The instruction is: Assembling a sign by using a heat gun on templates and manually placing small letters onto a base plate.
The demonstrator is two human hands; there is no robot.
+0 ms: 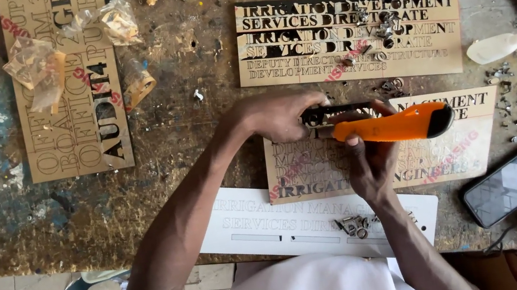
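While my right hand (369, 162) grips the orange utility knife (391, 126), my left hand (282, 117) pinches a small black cut-out piece (324, 114) (its blade end hidden) above the tan lettered sheet (458, 152).

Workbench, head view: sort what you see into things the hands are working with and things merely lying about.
In use:
orange utility knife, in the right hand
black cut-out strip, pinched by the left hand
lettered sheet beneath

Lying about:
smartphone
plastic bags
glue bottle
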